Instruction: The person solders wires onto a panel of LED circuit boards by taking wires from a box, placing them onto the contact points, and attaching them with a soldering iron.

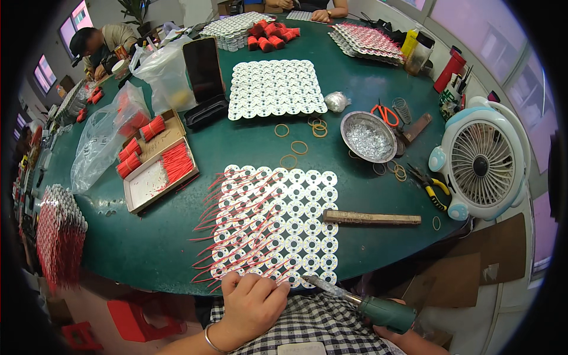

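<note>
A panel of round white circuit boards lies at the table's near side, with thin red wires across its left and middle columns. At its lower edge my left hand is closed, fingers curled down against the boards; whatever they pinch is hidden. My right hand grips a soldering iron by its green handle, the hand mostly behind it. The iron's metal tip reaches the bottom row of boards, right of my left hand. A wooden strip rests over the panel's right edge.
Left stands a cardboard box of red wires. Beyond the panel are rubber bands and another board panel. Rightward are a metal bowl, pliers and a fan. Two other people sit at the far side.
</note>
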Available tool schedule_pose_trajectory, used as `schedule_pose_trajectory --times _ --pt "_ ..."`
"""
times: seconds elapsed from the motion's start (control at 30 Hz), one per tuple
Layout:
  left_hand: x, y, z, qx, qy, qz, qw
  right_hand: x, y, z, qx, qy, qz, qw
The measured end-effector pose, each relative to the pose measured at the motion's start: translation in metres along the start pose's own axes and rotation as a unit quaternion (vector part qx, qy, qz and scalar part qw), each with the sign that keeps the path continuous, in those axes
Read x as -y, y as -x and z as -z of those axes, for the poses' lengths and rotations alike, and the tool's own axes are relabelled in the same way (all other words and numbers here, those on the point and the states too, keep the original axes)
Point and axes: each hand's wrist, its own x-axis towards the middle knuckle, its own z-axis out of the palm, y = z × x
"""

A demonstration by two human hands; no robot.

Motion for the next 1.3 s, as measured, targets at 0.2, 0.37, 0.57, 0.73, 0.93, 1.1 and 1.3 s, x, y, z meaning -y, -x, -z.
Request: schedule_pose_trajectory --times 0.2,0.37,0.57,0.73,0.93,1.1,1.3 --pt "0.001 0.002 -0.007 0.011 0.011 -0.007 1.000 0.010 0.000 -0.001 -0.003 0.050 0.011 0.999" --pt "-0.001 0.006 -0.008 0.013 0.017 -0.001 1.000 0.006 0.006 -0.001 0.012 -0.039 -0.028 0.999" --pt "-0.002 0.006 -0.009 0.013 0.019 -0.001 1.000 0.008 0.008 -0.004 0.029 -0.026 -0.023 0.999" --pt "0.000 0.004 -0.011 0.010 0.022 0.001 1.000 0.010 0.004 0.004 0.074 -0.188 -0.132 0.970" --pt "-0.002 0.001 -0.001 0.021 -0.001 0.008 1.000 0.020 -0.016 -0.008 -0.115 -0.375 -0.088 0.916" --pt "0.005 -0.005 0.008 0.009 0.069 0.018 0.997 0.025 -0.041 -0.011 -0.249 -0.363 -0.058 0.896" --pt "0.114 -0.062 0.040 -0.154 -0.031 0.096 0.983 0.034 -0.073 0.003 -0.180 -0.400 -0.057 0.897"
